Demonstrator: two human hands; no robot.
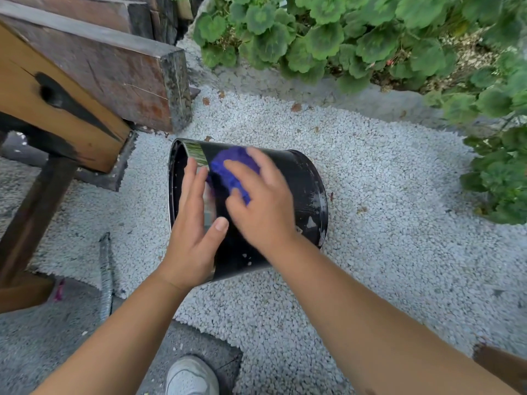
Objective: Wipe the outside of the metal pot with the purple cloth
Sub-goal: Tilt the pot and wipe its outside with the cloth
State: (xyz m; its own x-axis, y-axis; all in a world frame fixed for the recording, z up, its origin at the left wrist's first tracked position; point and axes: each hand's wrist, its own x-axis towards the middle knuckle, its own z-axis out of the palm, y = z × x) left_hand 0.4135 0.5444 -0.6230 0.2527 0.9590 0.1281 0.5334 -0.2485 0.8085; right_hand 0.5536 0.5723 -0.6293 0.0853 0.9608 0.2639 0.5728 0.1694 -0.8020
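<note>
With the metal pot (296, 189) lying on its side on white gravel (385, 195), mouth twd my left, I press the purple cloth (231, 169) against its upper wall.

Head view: my right hand (263, 201) lies flat, fingers spread over the bunched cloth, pinning it to the wall rather than closing round it; it is motion-blurred. My left hand (194, 220) is open, palm and fingers braced on the wall near the rim, gripping nothing.

Risks (my judgement): pot is a cylinder on loose stones, so a hard sideways stroke could roll it if the left hand slips; cloth may slide out from under flat fingers; rim edge is close to left fingertips.

Materials: pot is dark, glossy, w/ a mirror-like band by the rim and pale scuffs twd the base. Cloth is soft, crumpled. Gravel is small, angular. Wooden bench (85, 81) sits near, left; leafy plants (356, 38) beyond.
</note>
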